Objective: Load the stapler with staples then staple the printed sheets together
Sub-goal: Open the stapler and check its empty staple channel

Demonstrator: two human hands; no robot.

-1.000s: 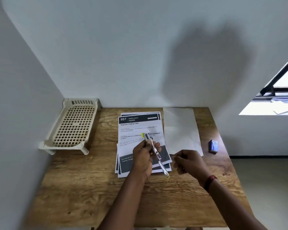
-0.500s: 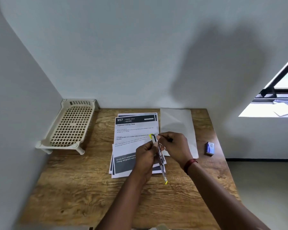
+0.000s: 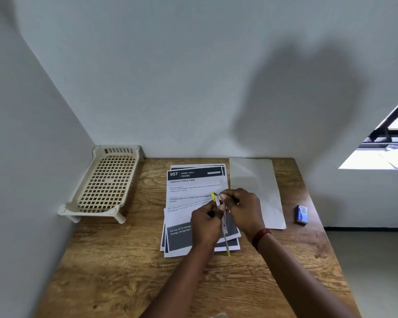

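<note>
Wooden table (image 3: 124,271) fills a white corner, with a cream slotted rack (image 3: 106,182) at its far left against the wall. Printed sheets (image 3: 189,189) lie in a loose, fanned stack at the middle, and a blank white sheet (image 3: 257,180) lies just beside them on the right. Above the stack, the left hand (image 3: 206,223) curls around the slim stapler (image 3: 225,239), which has yellow tips and is opened out lengthwise. The right hand (image 3: 244,210) pinches at the stapler's upper end; what sits between its fingertips is too small to tell. A small blue box (image 3: 301,215) rests near the right edge.
</note>
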